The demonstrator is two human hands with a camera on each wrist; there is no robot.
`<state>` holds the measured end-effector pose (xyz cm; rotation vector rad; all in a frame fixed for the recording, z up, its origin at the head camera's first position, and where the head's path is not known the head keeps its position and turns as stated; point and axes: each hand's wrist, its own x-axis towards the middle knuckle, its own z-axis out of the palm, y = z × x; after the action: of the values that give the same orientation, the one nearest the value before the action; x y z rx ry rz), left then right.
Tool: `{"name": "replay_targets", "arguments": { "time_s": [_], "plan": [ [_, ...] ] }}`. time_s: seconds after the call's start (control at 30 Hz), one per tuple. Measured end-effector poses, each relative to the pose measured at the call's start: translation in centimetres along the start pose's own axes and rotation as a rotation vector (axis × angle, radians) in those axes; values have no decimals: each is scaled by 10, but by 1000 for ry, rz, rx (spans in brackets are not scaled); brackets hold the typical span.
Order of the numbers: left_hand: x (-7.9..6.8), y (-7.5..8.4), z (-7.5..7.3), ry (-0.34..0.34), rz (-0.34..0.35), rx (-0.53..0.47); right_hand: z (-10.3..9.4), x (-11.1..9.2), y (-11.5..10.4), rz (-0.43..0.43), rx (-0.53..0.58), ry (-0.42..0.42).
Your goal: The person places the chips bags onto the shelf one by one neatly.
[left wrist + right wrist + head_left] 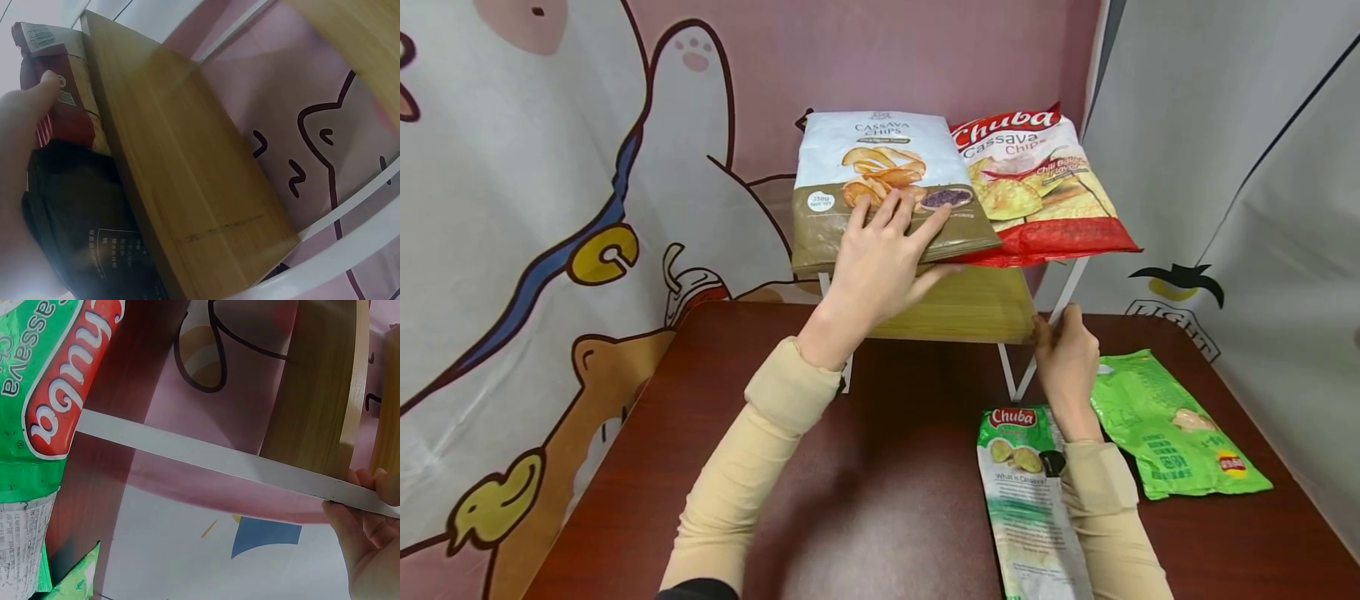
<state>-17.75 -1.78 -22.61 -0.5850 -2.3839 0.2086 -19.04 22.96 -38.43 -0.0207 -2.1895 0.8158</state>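
Note:
My left hand (880,258) lies over the lower front of a white-and-brown cassava chips bag (827,158), its fingers spread and the thumb reaching towards a red Chuba bag (1060,237). Both bags rest side by side, overlapping, on the top of a small wooden rack. In the left wrist view the thumb touches the red bag (62,128), above the rack's top board (175,156). My right hand (1067,358) grips the rack's white front leg (1070,287) between thumb and fingers. The right wrist view shows that white bar (187,447) pinched near the lower board (306,406).
On the dark red table (700,467), a green-and-white Chuba bag (1030,508) lies partly under my right forearm. A bright green bag (1180,425) lies to the right of it. Printed curtain (910,50) hangs behind the rack and along both sides.

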Motion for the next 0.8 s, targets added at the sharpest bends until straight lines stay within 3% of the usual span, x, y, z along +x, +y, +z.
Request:
{"name": "replay_targets", "arguments": {
  "time_s": [0.1, 0.17, 0.27, 0.37, 0.47, 0.63, 0.8],
  "plan": [
    [1, -1, 3, 26, 3, 6, 0, 0, 0, 5, -6, -1],
    [0, -1, 6, 84, 21, 9, 0, 0, 1, 10, -7, -1],
    [-3, -1, 12, 227, 85, -13, 0, -1, 1, 8, -5, -3],
    [-9, 2, 18, 405, 202, -59, 1, -1, 1, -2, 2, -2],
    [-17, 7, 23, 530, 320, -95, 0, 0, 1, -8, 8, -3],
    [-35, 18, 30, 590, 461, -107, 0, 1, 1, 2, 6, -6],
    [-54, 37, 46, 569, 567, -163, 0, 2, 1, 13, 0, -11]
  ]
}}
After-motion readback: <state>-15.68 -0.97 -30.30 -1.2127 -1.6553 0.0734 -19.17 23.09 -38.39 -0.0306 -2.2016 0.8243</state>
